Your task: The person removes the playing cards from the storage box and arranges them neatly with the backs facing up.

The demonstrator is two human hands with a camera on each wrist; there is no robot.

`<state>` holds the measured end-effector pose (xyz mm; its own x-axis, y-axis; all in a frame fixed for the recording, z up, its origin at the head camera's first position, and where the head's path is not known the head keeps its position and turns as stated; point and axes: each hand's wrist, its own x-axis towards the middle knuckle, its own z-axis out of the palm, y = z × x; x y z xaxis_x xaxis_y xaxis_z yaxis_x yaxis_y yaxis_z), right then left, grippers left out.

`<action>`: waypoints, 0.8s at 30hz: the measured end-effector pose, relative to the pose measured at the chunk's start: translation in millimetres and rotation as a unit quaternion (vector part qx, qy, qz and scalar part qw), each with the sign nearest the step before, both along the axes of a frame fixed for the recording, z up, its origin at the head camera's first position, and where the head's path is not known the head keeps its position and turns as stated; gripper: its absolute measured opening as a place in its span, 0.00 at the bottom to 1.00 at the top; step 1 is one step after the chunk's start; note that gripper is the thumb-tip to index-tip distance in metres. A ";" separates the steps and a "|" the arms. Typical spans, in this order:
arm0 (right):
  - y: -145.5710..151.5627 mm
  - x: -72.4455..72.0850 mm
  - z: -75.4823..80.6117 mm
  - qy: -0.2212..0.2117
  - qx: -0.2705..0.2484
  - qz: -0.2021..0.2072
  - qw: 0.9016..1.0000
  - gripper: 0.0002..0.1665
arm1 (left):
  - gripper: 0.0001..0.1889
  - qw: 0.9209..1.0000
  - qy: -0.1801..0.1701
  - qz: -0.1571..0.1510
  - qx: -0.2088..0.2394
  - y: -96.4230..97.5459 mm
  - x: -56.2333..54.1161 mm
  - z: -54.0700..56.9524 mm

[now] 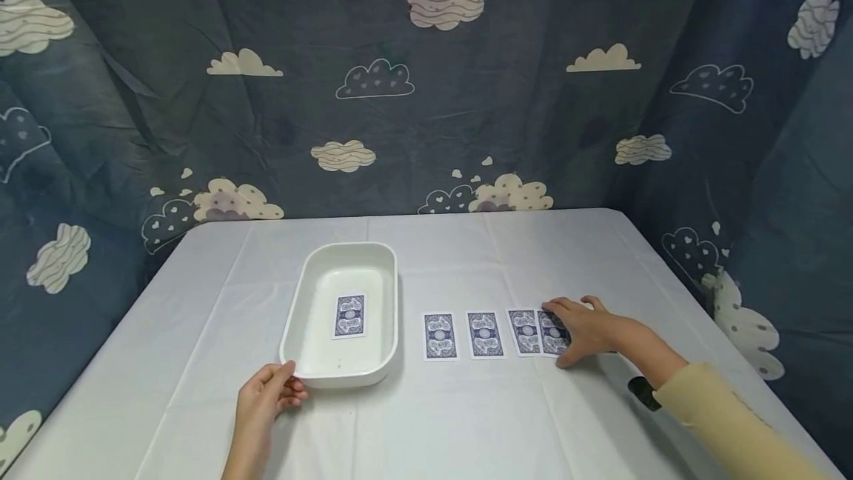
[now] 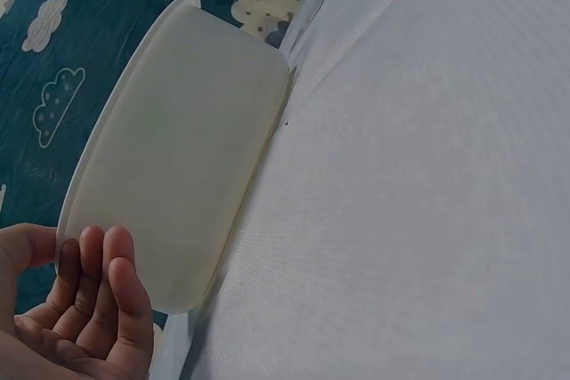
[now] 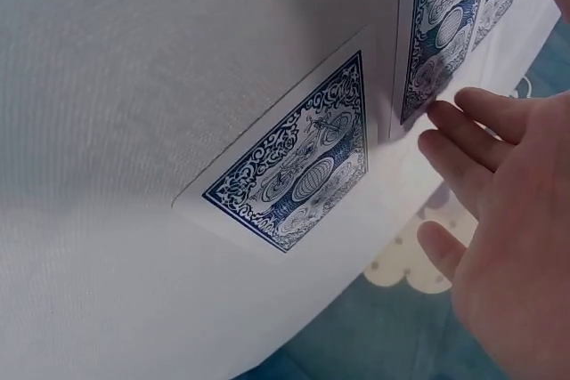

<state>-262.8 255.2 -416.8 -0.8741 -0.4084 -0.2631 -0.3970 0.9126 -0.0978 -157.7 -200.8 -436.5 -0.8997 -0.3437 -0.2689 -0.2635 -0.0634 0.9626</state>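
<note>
A white rectangular tray point(image 1: 313, 302) stands at the left of the table, with one face-down playing card point(image 1: 350, 315) on its floor. My left hand point(image 1: 266, 395) pinches the rim at its near left corner; in the left wrist view the thumb and curled fingers point(image 2: 118, 282) meet at the tray's edge. Right of the tray lies a row of blue-backed playing cards point(image 1: 440, 337). My right hand point(image 1: 589, 332) reaches over the rightmost playing card point(image 1: 552, 328), fingertips at its far side and thumb near its lower edge. In the right wrist view the other fingers point(image 3: 468, 166) extend loosely beside a card.
White cloth point(image 1: 453, 421) covers the table, with faint fold lines. Behind and at both sides hangs a dark blue curtain point(image 1: 373, 124) printed with clouds. A small black object point(image 1: 643, 393) shows at my right wrist. The two rightmost cards lie edge to edge.
</note>
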 end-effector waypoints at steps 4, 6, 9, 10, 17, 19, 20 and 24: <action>-0.1 -3.9 -3.3 0.001 -0.008 -0.008 1.000 0.56 | 0.11 1.000 -0.002 0.001 0.001 1.1 -0.3 1.1; -0.1 -5.3 -4.0 0.001 -0.011 -0.010 1.000 0.55 | 0.11 1.000 -0.002 0.000 0.002 0.8 -0.3 1.2; -0.7 -6.7 -4.3 0.005 -0.008 -0.007 1.000 0.54 | 0.10 1.000 -0.002 0.003 0.002 0.5 -0.5 0.9; -1.3 -6.9 -4.0 0.006 -0.009 -0.007 1.000 0.54 | 0.10 1.000 -0.001 0.004 0.002 0.2 -0.7 1.1; -2.7 -7.2 -0.2 0.021 0.001 0.013 1.000 0.55 | 0.10 1.000 0.002 0.001 0.003 1.2 -1.1 1.0; -1.1 -7.1 2.0 0.022 0.001 0.018 1.000 0.55 | 0.10 1.000 0.001 0.001 0.004 2.4 -0.6 1.0; 0.2 -7.3 3.1 0.022 0.000 0.017 1.000 0.54 | 0.10 1.000 0.000 0.002 0.004 2.8 -0.3 1.0; 8.6 -8.8 10.3 0.033 -0.006 0.002 0.999 0.52 | 0.11 1.000 -0.001 0.002 -0.001 1.3 0.3 0.5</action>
<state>-271.6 263.8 -406.5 -0.8877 -0.4147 -0.1999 -0.4065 0.9099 -0.0822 -157.4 -199.5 -435.9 -0.8978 -0.3488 -0.2691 -0.2645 -0.0618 0.9624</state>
